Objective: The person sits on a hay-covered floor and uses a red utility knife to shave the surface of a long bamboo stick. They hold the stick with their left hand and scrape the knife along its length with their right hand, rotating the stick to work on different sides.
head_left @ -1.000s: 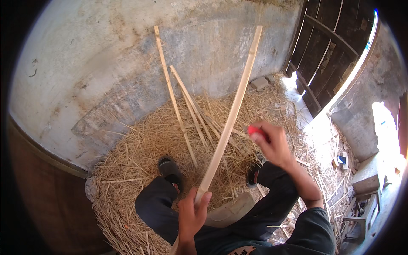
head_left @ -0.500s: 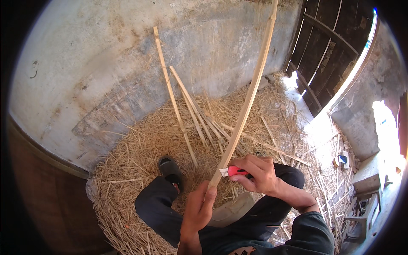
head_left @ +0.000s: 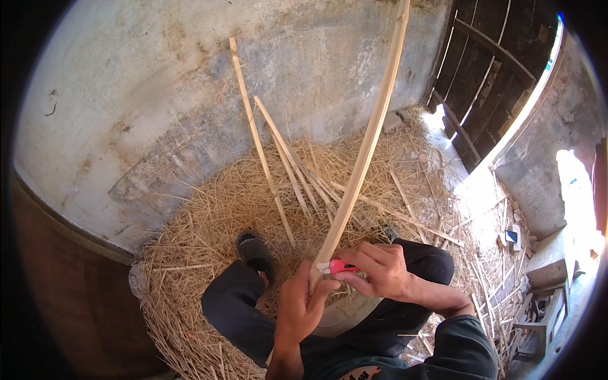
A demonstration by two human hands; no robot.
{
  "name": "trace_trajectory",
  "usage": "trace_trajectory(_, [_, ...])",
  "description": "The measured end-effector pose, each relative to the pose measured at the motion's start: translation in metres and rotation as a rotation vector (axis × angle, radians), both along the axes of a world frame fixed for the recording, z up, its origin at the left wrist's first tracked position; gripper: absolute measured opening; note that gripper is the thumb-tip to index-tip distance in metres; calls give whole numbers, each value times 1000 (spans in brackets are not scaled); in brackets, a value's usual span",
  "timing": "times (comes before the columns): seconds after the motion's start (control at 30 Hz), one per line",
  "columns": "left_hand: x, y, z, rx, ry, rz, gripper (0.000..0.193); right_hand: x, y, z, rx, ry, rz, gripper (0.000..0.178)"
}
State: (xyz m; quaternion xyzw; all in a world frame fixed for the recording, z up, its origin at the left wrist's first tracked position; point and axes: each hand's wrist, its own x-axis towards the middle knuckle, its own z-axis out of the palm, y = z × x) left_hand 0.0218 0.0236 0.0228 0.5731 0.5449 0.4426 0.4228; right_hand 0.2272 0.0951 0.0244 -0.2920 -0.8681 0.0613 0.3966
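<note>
Head view shows our left hand (head_left: 299,305) curled round the lower part of a long pale strip (head_left: 366,158); our right hand (head_left: 383,271) grips a red cutter (head_left: 342,266), blade against it. Beyond, over straw (head_left: 209,240), other strips (head_left: 257,139) lean on the wall (head_left: 158,82).

A: Where does the long wooden strip (head_left: 364,161) end?
B: Its far tip runs out past the upper edge, and the left hand (head_left: 297,305) covers part of its near length.
A: And the red cutter (head_left: 341,266)?
B: The right hand (head_left: 381,269) hides most of its handle. Whether the blade (head_left: 323,268) bites in is too small to tell.
A: That little boxy object (head_left: 513,239), right?
B: Too small to identify. The right foot (head_left: 389,235) is mostly hidden, too.
</note>
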Motion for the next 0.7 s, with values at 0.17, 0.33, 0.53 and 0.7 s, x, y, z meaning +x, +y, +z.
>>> trace_trajectory(0.17, [5,2,-2,72,60,68,31,-2,-4,0,33,-35,-38,40])
trace_trajectory(0.33, [7,2,2,49,76,99,25,-3,-6,4,44,-44,-68,38])
trace_trajectory(0.53, [9,2,-1,62,135,115,22,-1,2,10,58,-15,-79,33])
trace_trajectory(0.7, [11,2,1,57,174,120,24,2,3,8,88,-12,-104,33])
